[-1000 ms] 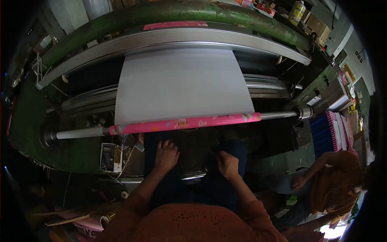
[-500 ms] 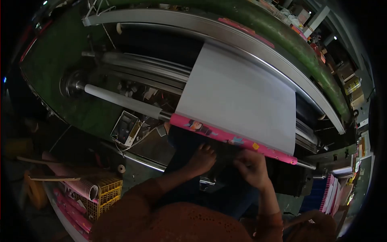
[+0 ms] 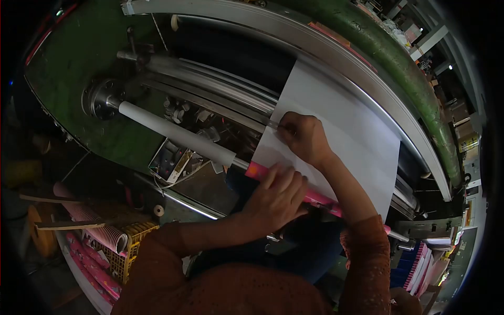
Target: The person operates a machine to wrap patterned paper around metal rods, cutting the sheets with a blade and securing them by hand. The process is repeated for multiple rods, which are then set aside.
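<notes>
A wide white sheet (image 3: 341, 121) stretches from the machine's rollers down to a pink printed paper roll (image 3: 257, 170) on a metal shaft. My left hand (image 3: 281, 194) lies over the roll, its fingers close together and bent around it. Over the sheet's left edge is my right hand (image 3: 304, 136), its fingers pinched together. A thin, pale sliver pokes out from that pinch, too small to name. My right forearm and left hand cover much of the roll.
A white paper tube (image 3: 176, 134) sits on the shaft left of the roll. Metal rollers (image 3: 210, 81) and a long metal bar (image 3: 236, 13) span the machine. A small open box (image 3: 173, 160) holds loose items. Lower left stands a yellow crate (image 3: 134, 247) beside pink rolls (image 3: 94, 268).
My left hand has moved up onto the pink roll. My right hand has gone from in front of the roll to the sheet's left edge. The view has shifted slightly.
</notes>
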`<control>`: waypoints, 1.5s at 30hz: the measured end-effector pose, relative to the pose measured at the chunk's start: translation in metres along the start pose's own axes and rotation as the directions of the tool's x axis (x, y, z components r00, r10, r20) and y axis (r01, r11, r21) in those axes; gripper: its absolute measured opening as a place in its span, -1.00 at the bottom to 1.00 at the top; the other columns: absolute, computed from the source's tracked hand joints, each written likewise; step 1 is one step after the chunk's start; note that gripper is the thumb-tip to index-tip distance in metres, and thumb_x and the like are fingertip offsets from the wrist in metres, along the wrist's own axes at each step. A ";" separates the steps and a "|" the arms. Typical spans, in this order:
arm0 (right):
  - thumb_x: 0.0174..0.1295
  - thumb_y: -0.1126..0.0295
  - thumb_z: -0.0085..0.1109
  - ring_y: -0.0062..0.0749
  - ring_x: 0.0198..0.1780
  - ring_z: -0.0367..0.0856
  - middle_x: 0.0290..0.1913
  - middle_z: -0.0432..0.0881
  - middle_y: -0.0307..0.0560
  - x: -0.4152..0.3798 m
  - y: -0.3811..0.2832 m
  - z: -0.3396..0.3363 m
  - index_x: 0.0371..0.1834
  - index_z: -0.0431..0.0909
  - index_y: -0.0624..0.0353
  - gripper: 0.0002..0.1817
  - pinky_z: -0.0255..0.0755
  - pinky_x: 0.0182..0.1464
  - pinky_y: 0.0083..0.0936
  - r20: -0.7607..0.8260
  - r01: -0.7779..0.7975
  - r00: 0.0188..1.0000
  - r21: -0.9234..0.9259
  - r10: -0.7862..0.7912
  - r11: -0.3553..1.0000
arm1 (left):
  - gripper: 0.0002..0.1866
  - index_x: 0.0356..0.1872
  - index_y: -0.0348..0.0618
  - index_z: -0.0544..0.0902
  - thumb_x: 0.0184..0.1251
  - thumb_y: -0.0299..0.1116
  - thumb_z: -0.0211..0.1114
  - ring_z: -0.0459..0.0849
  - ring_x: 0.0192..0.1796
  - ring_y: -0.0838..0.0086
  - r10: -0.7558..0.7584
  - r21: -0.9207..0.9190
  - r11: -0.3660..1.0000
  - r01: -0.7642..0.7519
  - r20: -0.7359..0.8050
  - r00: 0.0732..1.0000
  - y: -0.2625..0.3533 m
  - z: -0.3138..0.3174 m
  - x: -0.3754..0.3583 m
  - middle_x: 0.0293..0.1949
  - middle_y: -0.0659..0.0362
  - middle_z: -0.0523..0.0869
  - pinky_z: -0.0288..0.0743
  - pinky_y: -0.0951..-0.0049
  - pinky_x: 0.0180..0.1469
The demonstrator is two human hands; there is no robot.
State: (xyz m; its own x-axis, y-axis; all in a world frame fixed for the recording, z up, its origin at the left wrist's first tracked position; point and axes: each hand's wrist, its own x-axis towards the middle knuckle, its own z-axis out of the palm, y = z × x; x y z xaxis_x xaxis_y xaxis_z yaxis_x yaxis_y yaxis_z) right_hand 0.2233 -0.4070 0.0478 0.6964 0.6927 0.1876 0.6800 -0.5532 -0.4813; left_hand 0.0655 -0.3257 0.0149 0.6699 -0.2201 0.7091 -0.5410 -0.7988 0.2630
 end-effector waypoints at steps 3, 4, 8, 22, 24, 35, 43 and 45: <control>0.03 0.46 0.21 0.00 -0.37 0.64 -0.45 0.65 0.08 0.003 0.001 0.003 -0.40 0.60 0.22 -0.91 0.52 -0.28 -0.27 0.011 0.025 1.000 -0.037 -0.025 0.999 | -0.65 -0.33 -0.24 0.57 0.06 -0.13 0.34 0.51 -0.19 0.30 0.004 0.113 0.993 -0.022 0.155 0.988 -0.014 0.002 0.002 -0.33 0.10 0.54 0.39 0.29 -0.02; 0.01 0.46 0.19 0.04 -0.35 0.65 -0.44 0.66 0.05 0.005 0.002 0.004 -0.42 0.61 0.17 -0.92 0.53 -0.27 -0.21 0.005 0.061 0.998 -0.057 -0.061 0.997 | -0.65 -0.37 -0.22 0.55 0.05 -0.11 0.33 0.49 -0.25 0.34 0.020 0.136 0.989 -0.056 0.251 0.968 -0.017 0.004 0.002 -0.39 0.14 0.51 0.37 0.34 -0.12; -0.04 0.47 0.18 0.04 -0.31 0.66 -0.43 0.66 0.07 0.028 -0.002 0.002 -0.45 0.62 0.19 -0.92 0.54 -0.26 -0.20 0.185 0.175 0.974 -0.271 -0.128 0.947 | -0.66 -0.44 -0.14 0.51 0.01 -0.07 0.34 0.45 -0.32 0.40 0.070 0.134 0.986 -0.096 0.185 0.980 -0.020 0.011 0.003 -0.47 0.19 0.46 0.29 0.38 -0.23; 0.10 0.40 0.15 -0.01 -0.34 0.65 -0.43 0.64 0.00 -0.191 0.138 -0.137 -0.39 0.58 0.18 -0.90 0.50 -0.30 -0.23 0.199 0.013 0.974 -0.514 0.105 0.857 | -0.49 -0.17 -0.15 0.50 -0.13 -0.12 0.46 0.53 -0.15 0.15 0.025 0.263 0.957 -0.119 0.336 0.942 -0.019 0.010 0.001 -0.23 0.09 0.54 0.38 0.13 -0.08; 0.08 0.43 0.16 -0.04 -0.35 0.65 -0.43 0.63 -0.03 -0.240 0.174 -0.181 -0.43 0.58 0.15 -0.94 0.50 -0.32 -0.25 0.248 -0.088 0.907 -0.681 0.342 0.727 | -0.48 -0.14 -0.16 0.49 -0.14 -0.19 0.47 0.54 -0.14 0.14 0.062 0.260 0.954 -0.147 0.307 0.950 -0.023 0.009 -0.002 -0.23 0.08 0.54 0.39 0.11 -0.07; 0.02 0.64 0.30 -0.20 -0.38 0.61 -0.40 0.61 -0.04 -0.366 0.099 -0.171 -0.37 0.56 0.26 -0.86 0.46 -0.35 -0.46 -0.640 -0.248 0.755 -0.073 0.146 0.966 | -0.79 -0.30 -0.11 0.52 0.05 -0.31 0.29 0.54 -0.27 0.30 0.233 0.137 0.933 -0.334 0.479 0.846 0.151 0.140 0.074 -0.35 0.15 0.52 0.41 0.28 -0.23; 0.29 0.59 0.19 -0.70 -0.37 0.51 -0.38 0.60 -0.28 -0.443 0.092 -0.157 -0.27 0.53 0.33 -0.96 0.37 -0.28 -0.75 -0.758 -0.164 0.295 0.560 0.582 0.812 | -0.89 -0.43 -0.06 0.55 0.04 -0.31 0.17 0.52 -0.37 0.41 0.274 0.025 0.950 -0.310 0.407 0.871 0.357 0.303 0.135 -0.44 0.17 0.53 0.34 0.42 -0.40; 0.30 0.58 0.18 -0.69 -0.35 0.51 -0.38 0.60 -0.27 -0.431 0.091 -0.164 -0.26 0.53 0.32 -0.96 0.38 -0.23 -0.74 -0.791 -0.117 0.286 0.531 0.541 0.839 | -0.87 -0.42 -0.12 0.52 0.12 -0.30 0.12 0.47 -0.38 0.41 0.359 0.017 0.915 -0.403 0.422 0.832 0.377 0.319 0.143 -0.43 0.16 0.50 0.34 0.41 -0.36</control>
State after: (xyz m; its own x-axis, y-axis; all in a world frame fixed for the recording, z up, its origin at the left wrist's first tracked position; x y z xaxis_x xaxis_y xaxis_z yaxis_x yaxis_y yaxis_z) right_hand 0.0225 -0.8320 0.0636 0.7485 -0.4672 0.4707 0.3668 -0.2996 -0.8807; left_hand 0.1193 -0.8372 0.0064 0.5783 -0.7062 0.4085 -0.7564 -0.6517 -0.0559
